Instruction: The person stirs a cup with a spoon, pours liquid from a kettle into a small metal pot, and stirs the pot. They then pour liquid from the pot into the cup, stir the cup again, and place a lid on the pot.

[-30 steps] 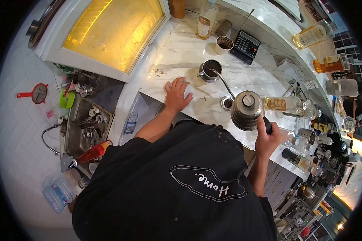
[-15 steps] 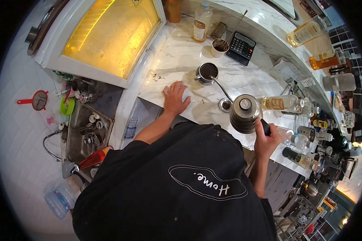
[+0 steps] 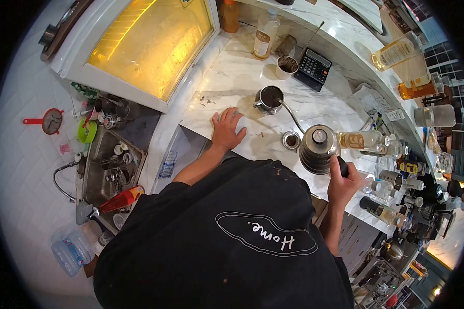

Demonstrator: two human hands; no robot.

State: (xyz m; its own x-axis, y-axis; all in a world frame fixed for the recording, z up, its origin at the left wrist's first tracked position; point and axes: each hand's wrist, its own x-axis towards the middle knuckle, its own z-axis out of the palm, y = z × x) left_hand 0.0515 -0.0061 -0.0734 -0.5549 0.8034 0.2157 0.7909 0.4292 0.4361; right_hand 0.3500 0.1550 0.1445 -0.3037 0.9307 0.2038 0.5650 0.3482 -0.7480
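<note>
Steadily, the right hand [image 3: 344,181] grasps a silver metal gooseneck kettle [image 3: 314,158] near the white marble counter [image 3: 232,69]'s front edge, letting its spout [image 3: 294,116] reach a steel cup [image 3: 265,108]; the empty left hand [image 3: 226,133] lies spread nearby, likely bracing.

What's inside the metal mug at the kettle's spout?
The mug holds something dark, grounds or liquid; I can't tell which. The spout covers a little near the rim, and the dark contents hide the bottom.
</note>
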